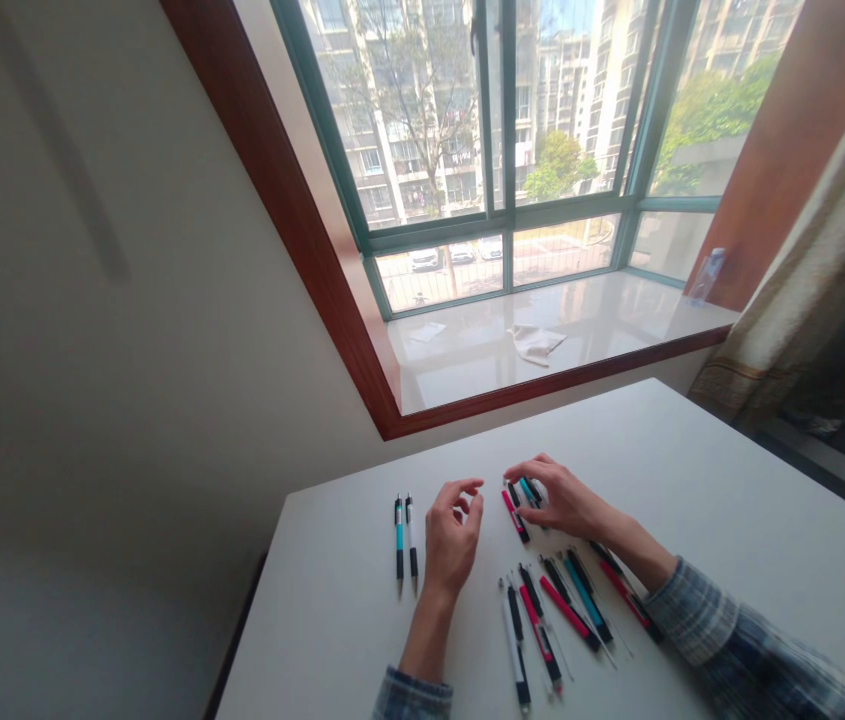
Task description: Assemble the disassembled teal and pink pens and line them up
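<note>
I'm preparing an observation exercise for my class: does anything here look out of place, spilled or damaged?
Nothing looks spilled, but a crumpled white piece, cloth or paper, lies loose on the windowsill; it looks carelessly left, unlike the two pens neatly aligned beside the left hand.

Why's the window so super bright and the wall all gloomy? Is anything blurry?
In the head view, daylight probably makes the window so bright, washing out the buildings outside; in the head view, the wall is dim, with a dark streak on it, and the sill shines; also in the head view, the curtain looks softer than the pens.
</note>
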The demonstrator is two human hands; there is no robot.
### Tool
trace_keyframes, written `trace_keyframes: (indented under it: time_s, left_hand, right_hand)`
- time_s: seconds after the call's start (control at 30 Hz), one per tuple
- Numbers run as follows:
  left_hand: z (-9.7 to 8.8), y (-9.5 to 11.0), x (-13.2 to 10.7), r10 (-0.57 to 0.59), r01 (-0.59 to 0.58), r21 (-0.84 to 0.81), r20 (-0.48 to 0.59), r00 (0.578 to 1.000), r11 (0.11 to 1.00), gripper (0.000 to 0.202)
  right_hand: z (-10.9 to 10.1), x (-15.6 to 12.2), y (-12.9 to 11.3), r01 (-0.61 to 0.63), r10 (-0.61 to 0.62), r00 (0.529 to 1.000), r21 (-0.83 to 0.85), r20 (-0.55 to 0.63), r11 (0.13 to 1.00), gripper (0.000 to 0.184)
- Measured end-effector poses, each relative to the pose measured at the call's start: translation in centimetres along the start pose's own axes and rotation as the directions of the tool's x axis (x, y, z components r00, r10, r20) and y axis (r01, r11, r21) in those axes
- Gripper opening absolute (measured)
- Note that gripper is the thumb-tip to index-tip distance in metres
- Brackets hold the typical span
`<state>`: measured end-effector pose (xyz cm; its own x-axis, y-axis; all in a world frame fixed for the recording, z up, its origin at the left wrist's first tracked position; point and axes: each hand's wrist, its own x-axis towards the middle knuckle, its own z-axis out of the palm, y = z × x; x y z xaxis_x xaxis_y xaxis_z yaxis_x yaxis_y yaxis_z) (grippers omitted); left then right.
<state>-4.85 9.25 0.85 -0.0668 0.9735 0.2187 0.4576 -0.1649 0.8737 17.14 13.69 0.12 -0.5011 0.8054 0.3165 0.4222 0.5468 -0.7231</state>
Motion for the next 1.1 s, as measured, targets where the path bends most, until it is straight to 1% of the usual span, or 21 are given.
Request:
trace_keyframes:
  time_s: [0.07, 0.13, 0.3, 0.37, 0.43, 0.47, 0.57, 0.67, 0.73, 0.83, 0.93, 1.1]
  left_hand:
    - [0.0, 0.3, 0.0, -0.028, 0.028, -0.029, -0.002, 1.0, 0.999, 0.032]
    - [0.0, 0.5, -0.1, -0.069, 0.071, -0.07, 0.027, 0.997, 0.995, 0.037]
    - [0.6, 0.4, -0.2, -0.132, 0.178, -0.236, 0.201, 0.971, 0.955, 0.044]
    - [0.9, 0.1, -0.1, -0.142, 0.211, -0.297, 0.237, 0.961, 0.931, 0.045]
    - [1.0, -0.2, -0.1, -0.145, 0.209, -0.317, 0.215, 0.966, 0.925, 0.044]
    - [1.0, -0.3, 0.0, -0.147, 0.199, -0.306, 0.184, 0.972, 0.931, 0.041]
    - [0.8, -0.3, 0.1, -0.162, 0.176, -0.224, 0.078, 0.984, 0.959, 0.035]
    - [0.5, -0.1, 0.1, -0.164, 0.164, -0.144, 0.012, 0.986, 0.976, 0.033]
    - [0.4, 0.1, 0.1, -0.148, 0.146, -0.112, -0.008, 0.989, 0.983, 0.03]
    - [0.5, 0.3, -0.1, -0.131, 0.13, -0.087, -0.013, 0.991, 0.988, 0.027]
    - [0.5, 0.3, -0.1, -0.123, 0.121, -0.064, -0.023, 0.992, 0.991, 0.025]
    - [0.5, 0.1, -0.1, -0.107, 0.105, -0.039, -0.039, 0.994, 0.994, 0.025]
  right_hand:
    - [0.0, 0.0, -0.7, 0.027, -0.026, 0.999, 0.017, -0.048, 0.999, 0.048]
    - [0.1, -0.1, -1.5, 0.058, -0.056, 0.994, 0.025, -0.089, 0.998, 0.047]
    - [1.0, -0.2, -3.0, 0.108, -0.105, 0.987, 0.012, -0.123, 0.994, 0.04]
    - [1.4, -0.1, -3.1, 0.121, -0.119, 0.984, 0.005, -0.131, 0.993, 0.039]
    - [1.7, -0.1, -2.9, 0.124, -0.124, 0.983, -0.009, -0.134, 0.992, 0.038]
    - [1.7, -0.1, -2.7, 0.12, -0.122, 0.983, -0.026, -0.14, 0.992, 0.038]
    - [1.8, 0.0, -1.5, 0.079, -0.1, 0.978, -0.119, -0.182, 0.99, 0.034]
    - [2.0, 0.0, -0.2, 0.025, -0.069, 0.978, -0.218, -0.198, 0.976, 0.031]
    - [2.2, 0.1, 0.5, 0.01, -0.06, 0.981, -0.262, -0.184, 0.965, 0.03]
    - [2.6, 0.4, 0.8, -0.008, -0.048, 0.982, -0.3, -0.18, 0.954, 0.031]
    - [3.0, 0.8, 0.7, -0.03, -0.026, 0.983, -0.301, -0.182, 0.953, 0.034]
    - [3.2, 1.0, 0.7, -0.025, -0.024, 0.986, -0.29, -0.165, 0.957, 0.028]
